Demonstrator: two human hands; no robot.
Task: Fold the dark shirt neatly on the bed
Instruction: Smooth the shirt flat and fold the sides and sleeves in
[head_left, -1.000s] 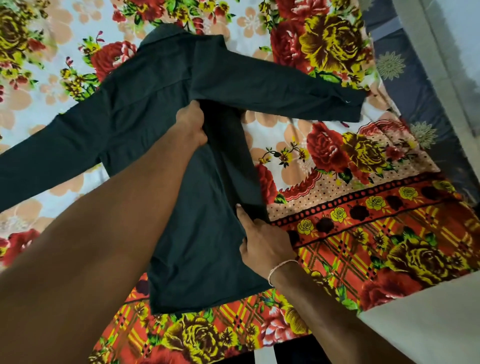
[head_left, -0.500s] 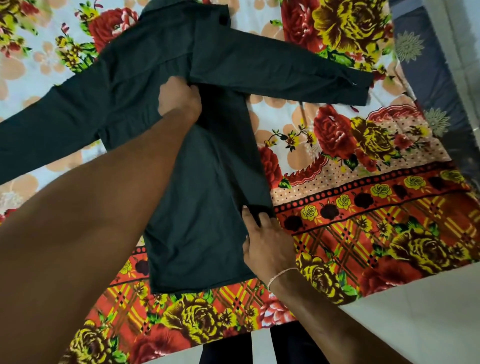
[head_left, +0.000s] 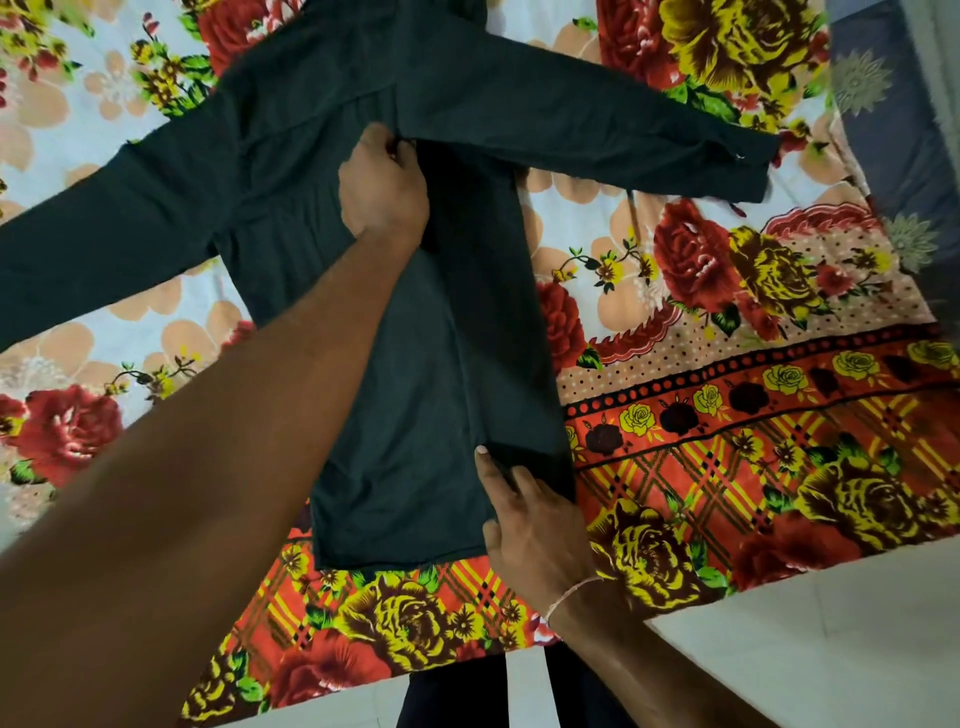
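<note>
The dark shirt (head_left: 415, 374) lies flat on the floral bedsheet (head_left: 727, 405), collar away from me, hem toward me. Its right side panel is folded inward over the body. One long sleeve stretches out to the left, the other to the right. My left hand (head_left: 382, 189) sits near the chest, fingers pinched on the fabric where the right sleeve meets the folded panel. My right hand (head_left: 530, 525) rests at the hem's right corner, fingers on the folded edge.
The bed's near edge runs along the bottom, with pale floor (head_left: 831, 639) beyond it at lower right. A dark blue patterned cloth (head_left: 893, 130) lies at the bed's right side. My dark trouser legs (head_left: 571, 691) show below the edge.
My left hand slid slightly up the shirt toward the right sleeve's base. The right hand stayed at the hem corner. The view shifted a little closer.
</note>
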